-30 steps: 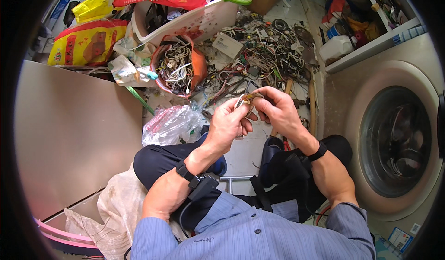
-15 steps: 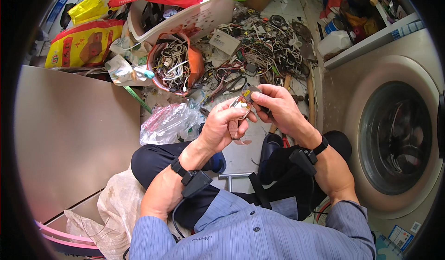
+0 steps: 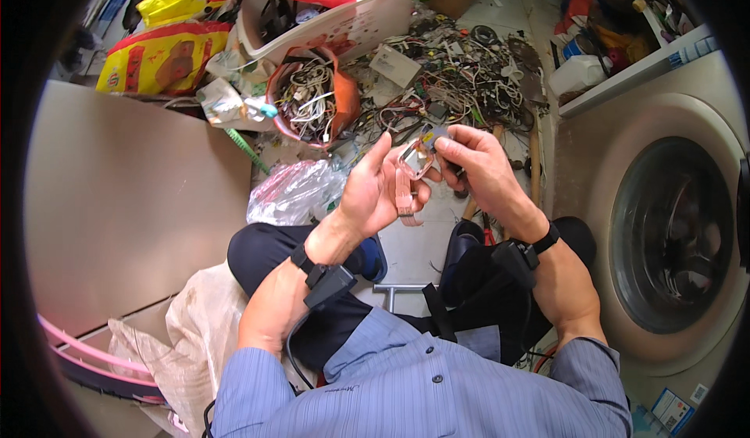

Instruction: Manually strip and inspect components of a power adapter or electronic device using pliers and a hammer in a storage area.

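Note:
In front of me, a small watch (image 3: 416,161) with a pink strap (image 3: 404,196) lies across the fingers of my left hand (image 3: 375,184). Its case is opened, showing a pale inside within a pinkish rim. The left thumb stands raised away from it while the fingers support it from beneath. My right hand (image 3: 476,160) pinches a dark flat piece (image 3: 434,136) with a yellow patch, between thumb and fingers at the case's upper right edge. Whether a ribbon joins the two parts is too small to tell.
Beyond my hands spreads a heap of cables and electronic scraps (image 3: 469,78). An orange bag of wires (image 3: 344,98) stands left of it, before a white tub (image 3: 351,28). A clear plastic bag (image 3: 297,192) lies near my left knee. A washing machine (image 3: 574,157) stands at right.
My left thumb has lifted off the watch and its hand has opened somewhat, baring more of the case and strap. The right hand still pinches the dark piece. The whole view has shifted slightly.

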### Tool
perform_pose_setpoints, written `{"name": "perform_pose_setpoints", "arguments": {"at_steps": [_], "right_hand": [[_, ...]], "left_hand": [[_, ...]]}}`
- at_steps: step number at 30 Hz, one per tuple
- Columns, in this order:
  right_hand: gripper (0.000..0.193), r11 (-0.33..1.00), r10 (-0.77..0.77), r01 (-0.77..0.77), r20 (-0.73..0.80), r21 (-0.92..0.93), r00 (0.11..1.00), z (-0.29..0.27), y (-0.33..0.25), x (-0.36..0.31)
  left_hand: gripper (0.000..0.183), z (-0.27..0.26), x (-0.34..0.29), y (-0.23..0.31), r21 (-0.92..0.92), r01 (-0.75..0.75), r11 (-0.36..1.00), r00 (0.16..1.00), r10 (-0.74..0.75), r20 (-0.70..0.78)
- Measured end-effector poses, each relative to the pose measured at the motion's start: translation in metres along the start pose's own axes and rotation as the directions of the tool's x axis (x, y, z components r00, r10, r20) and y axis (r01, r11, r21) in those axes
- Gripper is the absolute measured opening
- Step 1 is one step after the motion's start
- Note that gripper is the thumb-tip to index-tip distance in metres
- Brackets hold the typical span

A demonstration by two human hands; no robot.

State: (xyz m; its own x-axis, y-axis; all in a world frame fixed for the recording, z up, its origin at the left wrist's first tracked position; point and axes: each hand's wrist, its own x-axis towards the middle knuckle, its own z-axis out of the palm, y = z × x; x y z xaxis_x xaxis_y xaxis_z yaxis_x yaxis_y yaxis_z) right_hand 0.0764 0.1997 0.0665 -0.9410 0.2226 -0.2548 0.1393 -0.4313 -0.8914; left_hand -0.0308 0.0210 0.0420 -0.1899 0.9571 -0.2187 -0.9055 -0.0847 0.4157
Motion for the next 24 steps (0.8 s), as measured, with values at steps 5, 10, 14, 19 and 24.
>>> {"name": "perform_pose_setpoints", "arguments": {"at_steps": [5, 10, 14, 19, 24], "right_hand": [[0.019, 0.999, -0.004, 0.004, 0.004, 0.048, 1.000, 0.000, -0.001, 0.001], [0.017, 0.994, -0.058, 0.058, -0.007, 0.089, 0.998, -0.009, -0.006, 0.000], [0.018, 0.996, -0.065, 0.065, 0.002, 0.069, 0.998, 0.005, -0.014, -0.001], [0.021, 0.992, -0.117, 0.122, 0.145, -0.024, 0.982, 0.035, -0.001, 0.011], [0.017, 0.998, 0.008, 0.003, 0.193, -0.055, 0.981, 0.042, 0.004, -0.003]], "left_hand": [[0.052, -0.014, -0.022, 0.010, -0.133, -0.072, 0.988, 0.992, 0.058, -0.109], [0.056, 0.015, -0.051, 0.023, -0.169, -0.253, 0.953, 0.951, 0.212, -0.226], [0.068, 0.049, -0.080, 0.036, 0.086, -0.384, 0.919, 0.883, 0.393, -0.258], [0.058, 0.105, -0.149, 0.066, 0.430, -0.460, 0.777, 0.766, 0.592, -0.250], [0.058, 0.196, -0.243, 0.085, 0.797, -0.419, 0.435, 0.593, 0.796, -0.122]]}}
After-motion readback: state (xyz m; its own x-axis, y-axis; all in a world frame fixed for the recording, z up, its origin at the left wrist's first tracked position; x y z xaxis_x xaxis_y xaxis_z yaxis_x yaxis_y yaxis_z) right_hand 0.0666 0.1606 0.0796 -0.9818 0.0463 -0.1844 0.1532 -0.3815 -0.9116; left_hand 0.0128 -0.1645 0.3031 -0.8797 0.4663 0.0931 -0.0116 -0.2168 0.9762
